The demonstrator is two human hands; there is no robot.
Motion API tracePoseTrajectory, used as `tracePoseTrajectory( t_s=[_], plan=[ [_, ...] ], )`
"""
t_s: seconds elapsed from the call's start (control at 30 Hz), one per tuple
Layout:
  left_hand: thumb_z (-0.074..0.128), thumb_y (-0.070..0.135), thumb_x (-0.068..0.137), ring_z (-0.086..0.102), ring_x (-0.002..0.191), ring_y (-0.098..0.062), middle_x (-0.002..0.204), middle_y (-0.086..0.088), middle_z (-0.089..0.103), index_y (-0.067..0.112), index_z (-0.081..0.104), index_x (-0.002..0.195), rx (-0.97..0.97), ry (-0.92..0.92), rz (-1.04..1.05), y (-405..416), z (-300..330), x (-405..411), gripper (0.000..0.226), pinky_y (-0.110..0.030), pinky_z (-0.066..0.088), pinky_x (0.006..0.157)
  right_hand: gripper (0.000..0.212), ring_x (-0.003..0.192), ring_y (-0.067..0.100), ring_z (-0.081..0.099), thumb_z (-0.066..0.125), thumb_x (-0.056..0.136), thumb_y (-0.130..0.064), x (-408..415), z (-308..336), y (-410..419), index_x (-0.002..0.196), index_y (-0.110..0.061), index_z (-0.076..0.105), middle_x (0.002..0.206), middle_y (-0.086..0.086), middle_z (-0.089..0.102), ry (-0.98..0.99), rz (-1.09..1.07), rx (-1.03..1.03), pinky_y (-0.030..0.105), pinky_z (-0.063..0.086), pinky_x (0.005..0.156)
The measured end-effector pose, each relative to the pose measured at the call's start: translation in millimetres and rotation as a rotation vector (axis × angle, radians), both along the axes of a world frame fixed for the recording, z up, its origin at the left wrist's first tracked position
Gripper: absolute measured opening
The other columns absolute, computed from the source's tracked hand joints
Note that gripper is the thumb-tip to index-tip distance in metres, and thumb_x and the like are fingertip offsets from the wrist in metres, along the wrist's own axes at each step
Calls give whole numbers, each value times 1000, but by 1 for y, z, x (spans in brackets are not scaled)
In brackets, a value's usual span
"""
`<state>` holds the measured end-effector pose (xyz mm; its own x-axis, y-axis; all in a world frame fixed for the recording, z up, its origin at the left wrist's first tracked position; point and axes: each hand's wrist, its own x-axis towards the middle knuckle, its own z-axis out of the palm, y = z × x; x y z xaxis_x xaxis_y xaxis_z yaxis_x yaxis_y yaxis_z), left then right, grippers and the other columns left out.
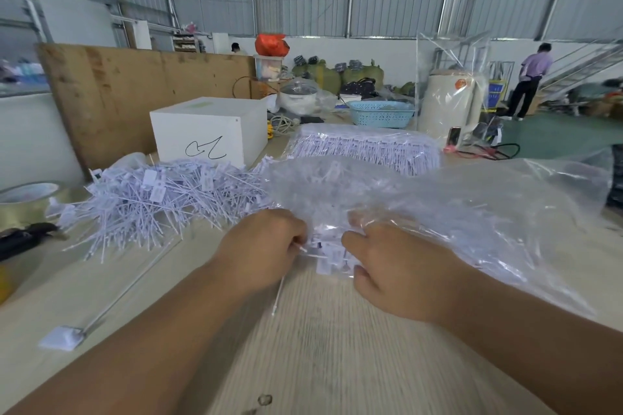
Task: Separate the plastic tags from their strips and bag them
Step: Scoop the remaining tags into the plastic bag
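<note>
Both hands meet at the middle of the pale wood-grain worktop (320, 347), at the mouth of a large clear plastic bag (472, 212) that spreads away to the right. The left hand (266, 242) has its fingers (296, 232) curled round a small bunch of white plastic tags (332, 254) — a thin stem end pokes out just beside the knuckles. The right hand (397, 269) pinches the bag's crumpled edge together with the same bunch, thumb on the near side and fingertips under the film, so the tags lie directly between the two hands and touch both. Motion blur hides exactly how many tags are held.

One loose stem (279, 296) lies on the worktop just below the left hand. A long bare strip (128, 286) runs diagonally toward the near left, ending at a flat white tag (59, 338). Behind the left hand sits a sprawling heap of separated tags (151, 199), touching the bag's far edge. Farther back, a wrapped bundle of unseparated strips (364, 148) rests beside a white box (209, 131) with a black scribble on its front. A tape roll (23, 202) sits at the far left edge, and a blue basket (381, 113) stands behind the bundle.
</note>
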<state>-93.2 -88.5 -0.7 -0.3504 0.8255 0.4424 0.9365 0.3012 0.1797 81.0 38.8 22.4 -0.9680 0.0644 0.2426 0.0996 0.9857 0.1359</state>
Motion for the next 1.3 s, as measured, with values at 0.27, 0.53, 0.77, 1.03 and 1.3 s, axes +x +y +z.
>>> tracePoseTrajectory(
  t_s=[0.27,0.53,0.77,1.03,1.3],
  plan=[
    [67,-5,72,57,61,9,65,17,63,19,74,81,157,-308,-134,-6,5,-8,26,-7,40,60,45,87,22,63,66,74,-36,-44,-26,-24,115,-18,61,97,0,64,86,-37,323,33,49,70],
    [61,3,72,68,64,-22,74,-5,72,37,71,77,262,-688,-214,-14,12,-17,36,-32,55,61,38,99,26,62,52,87,-15,-71,-28,-6,124,-25,47,109,-1,59,162,-51,129,34,46,73],
    [65,1,77,56,53,-9,73,16,62,31,63,75,319,-385,-179,-16,22,-16,30,-22,45,54,35,48,24,58,86,48,-15,-67,-17,-1,72,-14,60,59,2,56,322,26,358,27,43,43],
    [50,17,87,56,66,-16,67,1,54,14,51,60,-436,-261,116,-13,13,-11,27,-28,43,60,50,53,19,58,89,34,-15,-64,-8,9,69,-18,54,66,-5,54,366,75,399,26,45,48],
    [45,55,92,64,90,-26,96,-4,67,20,62,91,-50,-391,481,22,-15,-4,38,-30,42,69,49,51,21,58,87,34,-10,-64,-11,12,70,-15,55,66,-1,57,413,81,450,28,46,50]
  ],
)
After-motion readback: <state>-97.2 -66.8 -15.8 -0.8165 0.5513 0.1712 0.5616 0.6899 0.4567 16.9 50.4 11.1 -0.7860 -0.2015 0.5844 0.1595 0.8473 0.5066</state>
